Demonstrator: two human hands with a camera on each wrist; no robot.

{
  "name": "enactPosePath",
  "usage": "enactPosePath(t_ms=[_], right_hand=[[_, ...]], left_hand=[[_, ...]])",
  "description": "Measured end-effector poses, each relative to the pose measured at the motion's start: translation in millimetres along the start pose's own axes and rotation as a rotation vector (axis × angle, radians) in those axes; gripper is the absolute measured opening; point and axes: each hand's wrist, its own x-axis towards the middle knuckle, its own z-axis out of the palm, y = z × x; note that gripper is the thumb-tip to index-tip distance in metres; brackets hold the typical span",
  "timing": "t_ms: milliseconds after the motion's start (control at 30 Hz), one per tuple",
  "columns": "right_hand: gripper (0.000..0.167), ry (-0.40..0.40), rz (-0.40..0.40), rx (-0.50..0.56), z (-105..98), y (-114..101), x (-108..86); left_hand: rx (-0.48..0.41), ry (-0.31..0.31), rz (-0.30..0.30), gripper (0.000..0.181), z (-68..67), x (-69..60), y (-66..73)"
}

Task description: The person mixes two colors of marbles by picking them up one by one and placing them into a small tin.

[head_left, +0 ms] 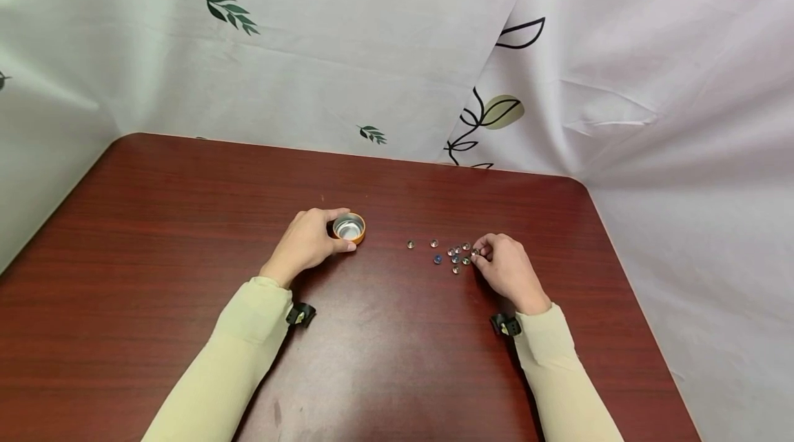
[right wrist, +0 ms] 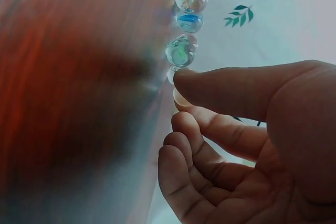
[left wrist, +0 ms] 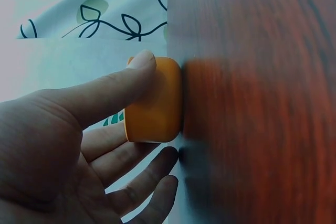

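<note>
On the left of the table, my left hand (head_left: 308,240) grips a small round orange tin (left wrist: 157,103), thumb on the near side and fingers on the far side. The tin stands upright on the wood, and its silver inside (head_left: 349,229) holds nothing that I can see. To the right, my right hand (head_left: 510,271) pinches a clear glass marble (right wrist: 180,98) between thumb and index finger, at the edge of a loose group of marbles. Several clear marbles (head_left: 455,258) lie there, some with coloured swirls. A blue marble (head_left: 438,259) sits on the group's left side.
A single marble (head_left: 411,244) lies between the tin and the group. The reddish-brown table (head_left: 384,332) has rounded far corners. White cloth (head_left: 347,49) with leaf prints hangs behind it and at the sides. Black wrist cameras (head_left: 301,314) sit at both sleeves.
</note>
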Motion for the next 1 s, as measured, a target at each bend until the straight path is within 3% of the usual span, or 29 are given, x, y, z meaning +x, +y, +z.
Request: enactPosePath(t_ms=[1000], right_hand=[[0.004, 0.003, -0.002, 0.014, -2.5, 1.3, -1.1]], left_hand=[[0.008, -0.012, 0.0, 0.062, -1.3, 1.7, 1.9]])
